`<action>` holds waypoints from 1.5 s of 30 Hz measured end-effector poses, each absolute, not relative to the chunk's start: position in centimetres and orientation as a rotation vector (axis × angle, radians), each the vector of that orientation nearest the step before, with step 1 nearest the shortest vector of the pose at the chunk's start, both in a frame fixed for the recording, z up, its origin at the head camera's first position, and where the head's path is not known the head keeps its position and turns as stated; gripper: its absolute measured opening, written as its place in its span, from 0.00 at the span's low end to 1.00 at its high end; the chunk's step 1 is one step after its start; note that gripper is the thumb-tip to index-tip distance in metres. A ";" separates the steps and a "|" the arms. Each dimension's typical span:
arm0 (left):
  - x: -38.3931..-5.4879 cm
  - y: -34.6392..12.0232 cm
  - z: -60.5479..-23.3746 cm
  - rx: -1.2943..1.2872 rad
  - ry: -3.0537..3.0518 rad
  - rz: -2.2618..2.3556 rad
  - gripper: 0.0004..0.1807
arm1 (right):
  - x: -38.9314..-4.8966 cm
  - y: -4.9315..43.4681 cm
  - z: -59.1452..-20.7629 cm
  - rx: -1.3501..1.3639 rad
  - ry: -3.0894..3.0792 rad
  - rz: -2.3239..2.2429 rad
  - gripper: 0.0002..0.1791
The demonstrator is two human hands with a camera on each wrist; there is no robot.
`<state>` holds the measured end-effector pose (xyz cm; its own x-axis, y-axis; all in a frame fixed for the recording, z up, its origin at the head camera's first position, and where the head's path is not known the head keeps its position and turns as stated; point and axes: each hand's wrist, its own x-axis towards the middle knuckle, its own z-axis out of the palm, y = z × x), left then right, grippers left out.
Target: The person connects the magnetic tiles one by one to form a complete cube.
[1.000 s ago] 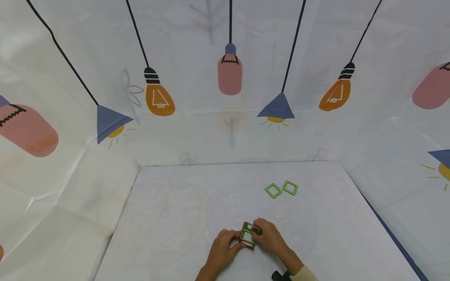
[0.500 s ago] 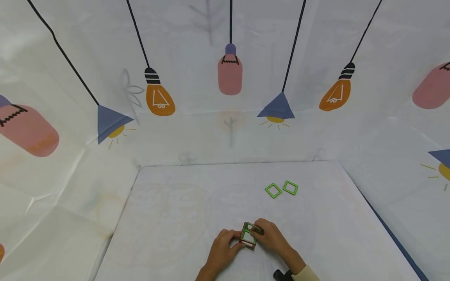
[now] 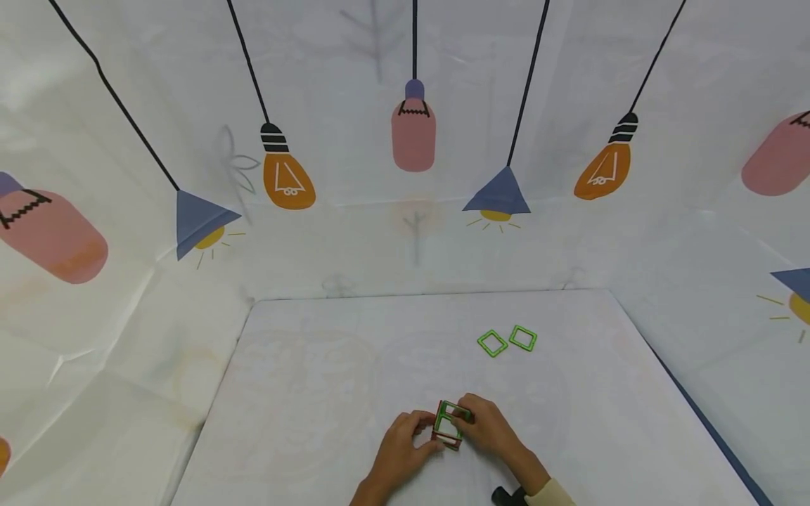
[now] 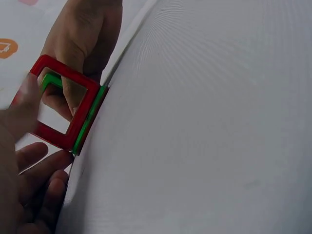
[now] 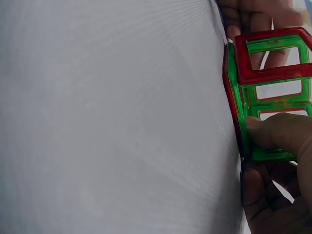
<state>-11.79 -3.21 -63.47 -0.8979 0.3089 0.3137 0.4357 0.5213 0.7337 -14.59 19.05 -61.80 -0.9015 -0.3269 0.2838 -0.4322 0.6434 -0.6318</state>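
Note:
Both hands are on a small box-like structure of red and green magnetic tiles (image 3: 452, 444), standing low over the white table. Coming from the left, my left hand (image 3: 401, 450) has its thumb and fingers about the near red square. In the left wrist view that thumb is blurred across the red tile (image 4: 73, 74), and fingertips touch its lower corner. On the other side, my right hand (image 3: 490, 425) pinches a green tile (image 5: 265, 155), its thumb inside the frame and its fingers outside. Two loose green square tiles (image 3: 500, 350) lie farther back.
The white table (image 3: 304, 393) runs back to a white sheet wall (image 3: 354, 246) printed with hanging lamps. A black object (image 3: 504, 496) sits at the right wrist beside a light sleeve (image 3: 549, 495).
My left thumb and fingers have shifted slightly at the structure, and the thumb now reaches a little nearer its front. The right hand and the loose tiles stay nearly still.

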 end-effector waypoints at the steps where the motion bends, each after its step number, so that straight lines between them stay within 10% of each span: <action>1: -11.8 -3.2 -63.5 -0.653 -2.605 -1.335 0.19 | -14.6 19.1 -61.7 0.635 -2.720 1.101 0.12; 45: -15.0 -3.1 -62.9 -0.565 -2.615 -1.699 0.08 | -16.6 22.9 -59.8 0.726 -2.921 1.127 0.08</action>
